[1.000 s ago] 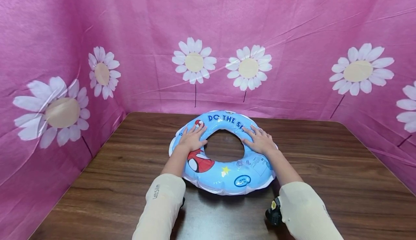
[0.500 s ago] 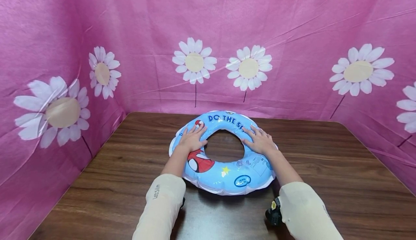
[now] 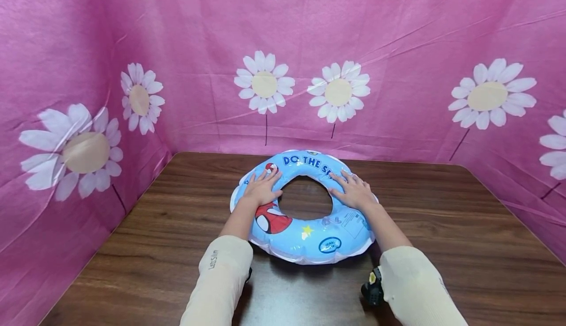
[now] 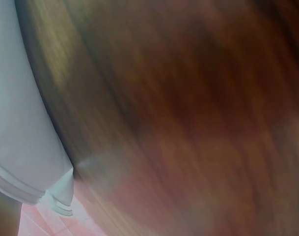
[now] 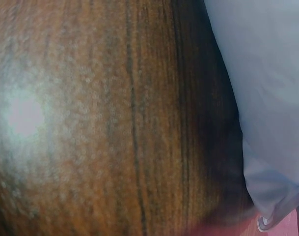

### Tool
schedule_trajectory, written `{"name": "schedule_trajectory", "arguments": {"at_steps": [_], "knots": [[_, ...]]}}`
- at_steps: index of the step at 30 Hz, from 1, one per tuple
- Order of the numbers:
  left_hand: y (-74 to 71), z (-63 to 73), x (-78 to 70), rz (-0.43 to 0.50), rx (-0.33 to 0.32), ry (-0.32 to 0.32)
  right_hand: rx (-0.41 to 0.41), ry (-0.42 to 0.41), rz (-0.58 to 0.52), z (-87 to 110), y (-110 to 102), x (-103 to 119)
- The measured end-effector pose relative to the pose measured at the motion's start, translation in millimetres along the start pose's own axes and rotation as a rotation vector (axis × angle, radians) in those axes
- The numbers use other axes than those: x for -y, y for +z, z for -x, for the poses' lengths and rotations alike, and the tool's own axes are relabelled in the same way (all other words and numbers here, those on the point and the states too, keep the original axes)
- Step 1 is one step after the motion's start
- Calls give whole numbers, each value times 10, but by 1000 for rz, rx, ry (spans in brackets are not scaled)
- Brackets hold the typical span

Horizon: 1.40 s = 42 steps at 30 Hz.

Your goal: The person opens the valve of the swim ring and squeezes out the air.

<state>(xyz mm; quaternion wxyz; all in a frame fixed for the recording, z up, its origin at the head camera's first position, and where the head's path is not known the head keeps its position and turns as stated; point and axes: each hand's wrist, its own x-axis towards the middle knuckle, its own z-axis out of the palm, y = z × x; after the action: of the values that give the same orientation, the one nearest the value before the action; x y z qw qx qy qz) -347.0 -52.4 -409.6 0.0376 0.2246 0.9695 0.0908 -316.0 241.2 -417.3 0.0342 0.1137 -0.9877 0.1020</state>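
Observation:
A blue inflatable swim ring (image 3: 305,247) lies on the wooden table (image 3: 177,247), printed with a red character, a yellow star and lettering. My left hand (image 3: 262,189) rests palm down on its left side, fingers spread. On its right side my right hand (image 3: 355,192) lies flat, with the fingers pointing away from me. The ring's hole shows the table between both hands. Neither hand appears in the wrist views, which show mostly table surface and a pale sleeve (image 4: 26,113) on the left, another sleeve (image 5: 272,98) on the right.
A pink cloth (image 3: 199,46) with white daisies hangs behind the table and along both sides. A small black device (image 3: 372,289) sits under the right forearm. Light glares off the table in the right wrist view.

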Motion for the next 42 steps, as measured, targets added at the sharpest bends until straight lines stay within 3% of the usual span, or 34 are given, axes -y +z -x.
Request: {"name": "schedule_trajectory", "arguments": {"at_steps": [42], "knots": [[32,-14,3,2,2,-12,-2,-3,1,5,13,-2]]}}
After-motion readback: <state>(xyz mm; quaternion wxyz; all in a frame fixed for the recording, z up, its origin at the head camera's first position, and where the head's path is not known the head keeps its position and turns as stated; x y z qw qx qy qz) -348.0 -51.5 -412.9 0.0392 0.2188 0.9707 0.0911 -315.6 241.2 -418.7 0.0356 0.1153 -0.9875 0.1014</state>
